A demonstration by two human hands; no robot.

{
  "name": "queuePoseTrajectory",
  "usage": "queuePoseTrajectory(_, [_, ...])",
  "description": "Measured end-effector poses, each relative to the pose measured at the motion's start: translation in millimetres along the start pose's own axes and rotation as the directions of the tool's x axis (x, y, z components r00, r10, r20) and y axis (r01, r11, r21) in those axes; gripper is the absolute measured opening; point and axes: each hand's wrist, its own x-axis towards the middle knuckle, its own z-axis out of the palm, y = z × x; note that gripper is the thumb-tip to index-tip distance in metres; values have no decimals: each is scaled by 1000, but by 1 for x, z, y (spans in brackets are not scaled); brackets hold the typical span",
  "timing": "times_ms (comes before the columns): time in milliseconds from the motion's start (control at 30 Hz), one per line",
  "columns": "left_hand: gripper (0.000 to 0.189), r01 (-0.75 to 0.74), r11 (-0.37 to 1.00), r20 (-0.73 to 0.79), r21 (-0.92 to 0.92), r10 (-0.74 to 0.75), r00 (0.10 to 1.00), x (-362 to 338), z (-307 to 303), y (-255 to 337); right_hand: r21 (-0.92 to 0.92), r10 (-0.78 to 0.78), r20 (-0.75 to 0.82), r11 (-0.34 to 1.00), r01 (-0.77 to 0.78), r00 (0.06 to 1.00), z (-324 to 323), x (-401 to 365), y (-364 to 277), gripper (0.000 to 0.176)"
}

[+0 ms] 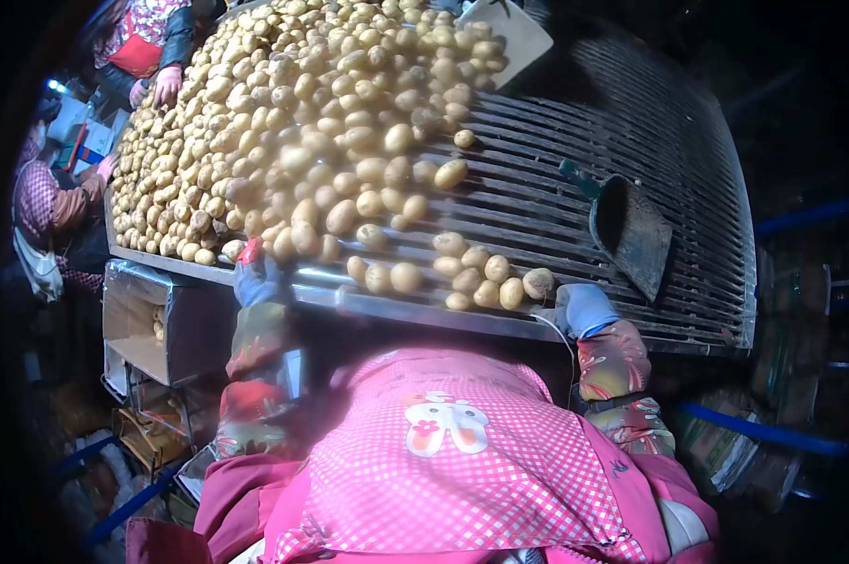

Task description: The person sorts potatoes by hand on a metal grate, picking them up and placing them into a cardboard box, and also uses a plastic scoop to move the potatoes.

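Potatoes (349, 113) lie heaped over the left and middle of a slatted metal table (528, 197). My left hand (258, 274), in a blue glove with red at the fingertips, is at the table's front edge, touching or close to the heap's near side; its fingers are too blurred to read. At the same edge further right, my right hand (579, 308) in a blue glove rests beside a small group of potatoes (485, 273). The fingers of that hand are curled, and what they hold, if anything, is hidden. A thin white cord hangs by it.
A dark scoop (631, 235) lies on the slats at the right. A pale scoop or board (509, 38) is at the far edge. Two co-workers stand at the left, with hands (168, 85) at the heap. An open cardboard box (138, 324) sits below the table's left front.
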Motion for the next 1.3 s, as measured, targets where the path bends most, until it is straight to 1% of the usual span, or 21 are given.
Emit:
queuePoseTrajectory(100, [36, -30, 970, 39, 242, 21, 999, 4, 1, -4, -531, -3, 198, 840, 110, 980, -29, -30, -47, 39])
queuePoseTrajectory(133, [37, -31, 940, 86, 340, 2, 996, 3, -9, 29, -530, -13, 205, 839, 122, 979, -30, -29, -49, 39])
queuePoseTrajectory(167, [40, -37, 900, 130, 435, -23, 991, 4, -16, 47, -423, -15, 179, 902, 90, 984, -30, -27, -49, 38])
queuePoseTrajectory(200, [45, -242, 906, 69, 348, 232, 970, 3, -5, 27, -308, -16, 152, 949, 63, 988, -30, -24, -50, 37])
queuePoseTrajectory(233, [49, -491, 787, 123, 374, 482, 867, 10, -4, 45, -62, 6, 97, 998, 0, 995, -25, -19, -43, 37])
queuePoseTrajectory(267, [54, -428, 858, 202, 284, 383, 902, 10, 16, 55, 190, 40, 51, 981, -49, 998, -16, -12, -31, 39])
queuePoseTrajectory(300, [49, -471, 834, 229, 287, 418, 879, 2, 16, 92, 432, 83, 18, 898, -83, 996, -3, -3, -16, 43])
queuePoseTrajectory(333, [47, -497, 836, 279, 232, 433, 857, 9, 37, 90, 695, 41, -39, 719, -3, 998, 29, 18, 12, 48])
queuePoseTrajectory(367, [45, -605, 782, 302, 151, 546, 781, 18, 51, 101, 723, 16, -22, 691, 5, 1000, 30, 22, 21, 45])
queuePoseTrajectory(433, [39, -520, 804, 484, 289, 346, 804, 29, 68, 138, 778, -34, 5, 628, 17, 999, 31, 29, 35, 38])
queuePoseTrajectory(467, [35, -566, 766, 585, 304, 319, 746, 39, 68, 150, 923, -111, -86, 364, 121, 990, 39, 27, 45, 24])
queuePoseTrajectory(533, [28, -665, 683, 765, 302, 243, 596, 55, 72, 169, 947, -55, -278, 152, 283, 959, 47, 19, 63, 21])
queuePoseTrajectory(567, [27, -641, 703, 781, 309, 197, 593, 61, 79, 172, 929, -6, -367, 47, 366, 930, 49, 13, 72, 22])
queuePoseTrajectory(600, [27, -618, 720, 796, 316, 153, 586, 67, 85, 172, 897, -70, -285, -371, 240, 956, 61, 16, 86, 34])
queuePoseTrajectory(700, [26, -555, 769, 833, 319, 52, 551, 77, 99, 173, 715, -143, -355, -679, 169, 924, 78, 20, 87, 43])
queuePoseTrajectory(967, [27, -196, 963, 837, 186, -51, 545, 83, 103, 167, 703, -52, -198, -703, 104, 979, 68, 24, 78, 35])
queuePoseTrajectory(1033, [26, -408, 894, 808, 185, 98, 581, 77, 95, 163, 736, -60, -221, -665, 126, 973, 68, 27, 77, 31])
queuePoseTrajectory(1100, [26, -676, 703, 775, 219, 296, 558, 73, 101, 141, 765, -62, -226, -630, 137, 972, 66, 30, 76, 28])
queuePoseTrajectory(1133, [30, -688, 689, 721, 229, 354, 595, 68, 93, 148, 777, -55, -216, -615, 137, 975, 66, 30, 76, 27])
queuePoseTrajectory(1200, [33, -505, 859, 611, 88, 354, 709, 54, 91, 150, 767, -86, -216, -632, 114, 973, 68, 31, 77, 24])
queuePoseTrajectory(1300, [26, -541, 841, 678, 23, 384, 626, 22, 78, 187, 813, -59, -251, -555, 177, 966, 62, 28, 72, 24])
